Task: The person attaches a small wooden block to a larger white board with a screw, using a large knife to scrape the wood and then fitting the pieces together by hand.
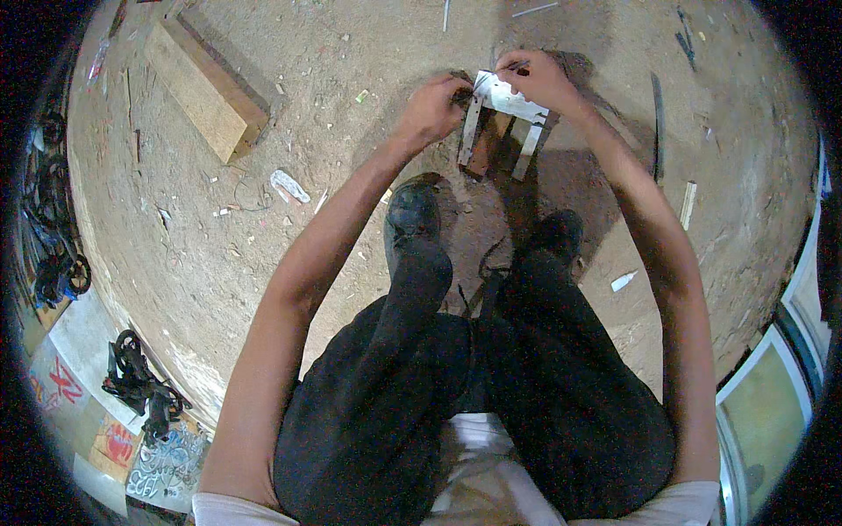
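Note:
A small stool-like piece with a pale, worn top [517, 99] and short legs stands on the ground just beyond my feet. My left hand [433, 109] is at the top's left end, fingers curled inward; what they pinch is hidden. Over the far edge of the top, my right hand [537, 81] is closed, thumb and fingers together around something thin and dark, too small to name. Both forearms reach forward on either side of my knees.
A thick wooden beam [203, 92] lies at the far left. Near it is a pale crumpled scrap [288, 186]. On the right are a dark strip [657, 127], a small white bottle-like thing [624, 280] and a framed panel [765, 394]. Dark cables [140, 377] lie lower left.

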